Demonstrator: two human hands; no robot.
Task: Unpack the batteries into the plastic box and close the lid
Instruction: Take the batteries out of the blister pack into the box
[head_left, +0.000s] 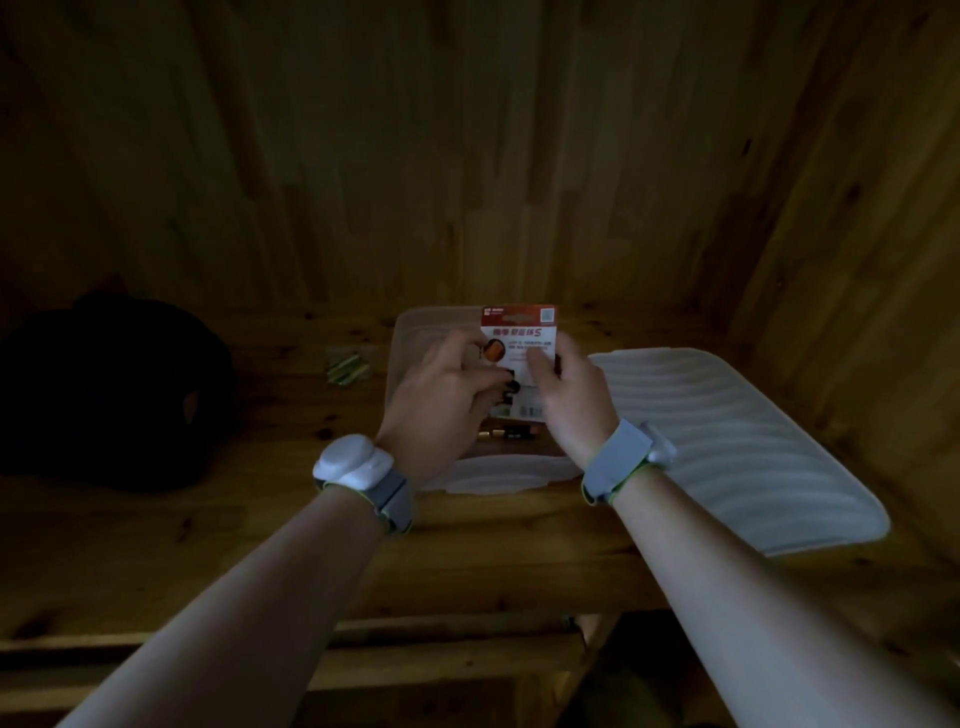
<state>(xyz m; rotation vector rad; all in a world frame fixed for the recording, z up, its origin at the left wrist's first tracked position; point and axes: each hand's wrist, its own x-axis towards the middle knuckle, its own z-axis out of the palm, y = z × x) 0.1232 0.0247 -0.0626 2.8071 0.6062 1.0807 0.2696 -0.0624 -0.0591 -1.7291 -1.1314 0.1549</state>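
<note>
Both hands hold a red-and-white battery blister pack (519, 332) upright over the clear plastic box (415, 332) on the wooden table. My left hand (441, 395) grips its left side, fingers curled at the dark batteries in the pack. Along the pack's right edge my right hand (566, 395) pinches the card. A few loose batteries (511, 432) lie on the box's bottom. The white ribbed lid (727, 441) lies flat to the right of the box.
A second pack of green batteries (347, 368) lies on the table left of the box. A dark bag (104, 395) sits at the far left. Wooden walls close in behind and on the right. The table's front edge runs under my forearms.
</note>
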